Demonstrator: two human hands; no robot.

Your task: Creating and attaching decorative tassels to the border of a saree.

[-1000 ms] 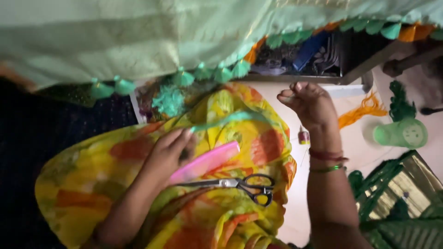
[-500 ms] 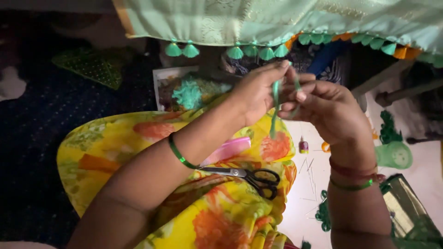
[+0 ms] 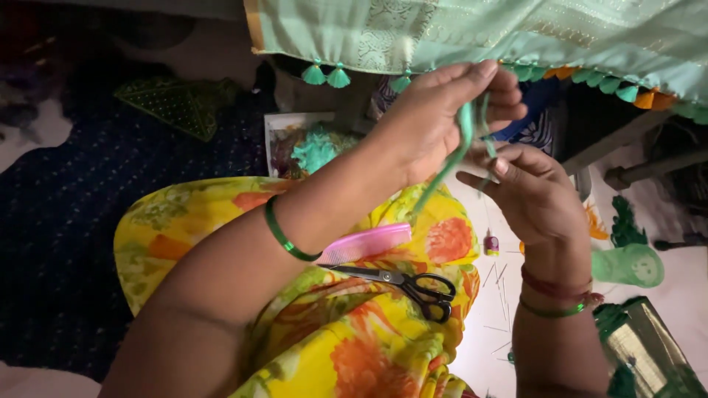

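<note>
My left hand (image 3: 435,121) is raised below the pale green cloth (image 3: 516,33) and pinches a bundle of green threads (image 3: 451,158) that hangs down toward my lap. My right hand (image 3: 535,191) sits just under it, fingers closed on the same threads. The cloth's edge carries a row of green and orange tassels (image 3: 326,74). On my yellow flowered lap (image 3: 346,332) lie a pink comb (image 3: 366,242) and black-handled scissors (image 3: 402,282), both untouched.
A green plastic cup (image 3: 627,265) lies on the white floor at right, next to green and gold fabric (image 3: 649,350). A small thread spool (image 3: 490,243) stands by my knee. A tray with teal threads (image 3: 313,147) lies ahead, a dark blue mat (image 3: 81,221) at left.
My left hand left the comb on my lap and rose to meet the right hand. Both hands now hold the green threads, slightly higher and closer to the cloth's tasselled edge.
</note>
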